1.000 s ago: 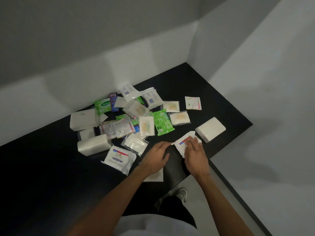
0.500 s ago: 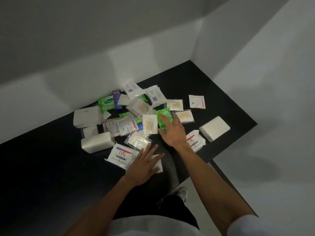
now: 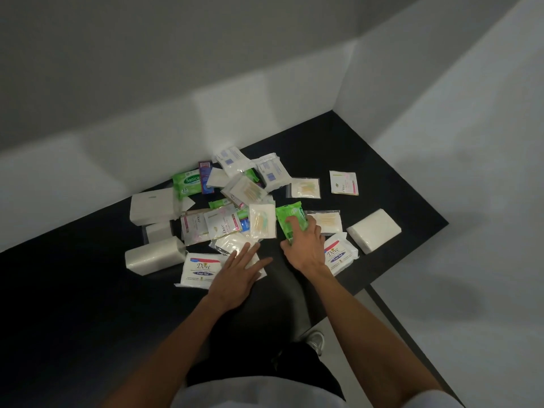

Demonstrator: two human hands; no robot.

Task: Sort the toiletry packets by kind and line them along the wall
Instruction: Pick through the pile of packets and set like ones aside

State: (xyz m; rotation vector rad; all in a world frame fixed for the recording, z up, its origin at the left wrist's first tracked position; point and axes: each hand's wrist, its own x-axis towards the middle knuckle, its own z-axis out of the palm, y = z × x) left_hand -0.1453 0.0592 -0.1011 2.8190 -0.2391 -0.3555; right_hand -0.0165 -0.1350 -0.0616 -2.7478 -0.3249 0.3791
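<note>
Gripping a green wipes pkt, the R hand has its fingers curled over the top and its thumb at the pkt's near end. The pkt lies mid-tabletop, on the right side of the heap, touching a cotton-bud bag to its right. L hand lies flat w/ fingers straight and spread, holding nothing. Its palm is over the right end of a Dove pack, fingertips on a clear crinkly sachet. A second Dove pack sits just right of the R wrist, by the near edge of the black tabletop. A white tissue pack is beside it, toward the near right corner. Other pkts lie jumbled, kinds mixed, toward the far edge by the wall. On the left are a Sanicare wipes pkt, a white box and another tissue pack. Dove sachets overlap in the middle. A 2nd bud bag and a lone Dove sachet lie apart on the right, toward the far right corner.
</note>
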